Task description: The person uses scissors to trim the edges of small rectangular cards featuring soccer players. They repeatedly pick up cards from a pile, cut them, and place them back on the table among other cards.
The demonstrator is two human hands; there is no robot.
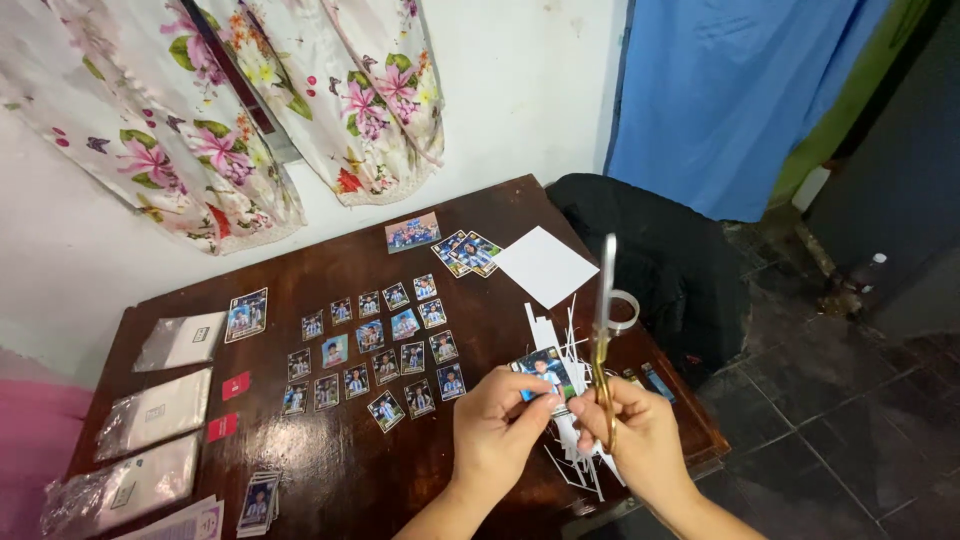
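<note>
Both hands work low over the near edge of a dark wooden table. Pinched between the thumb and fingers of the left hand is a small picture card, lifted just above the table. Beside it, the right hand is closed around the gold handles of a pair of scissors, whose silver blades point straight up and look pressed together. Under and between the hands lies a heap of thin white paper strips.

Farther back, many small cards lie face up in rows across the middle of the table. A white sheet of paper sits near the far right corner, with a roll of clear tape just behind the scissors. Clear plastic packets lie along the left edge, two small red pieces beside them, and a short stack of cards at the near left. Flowered cloth hangs on the white wall behind.
</note>
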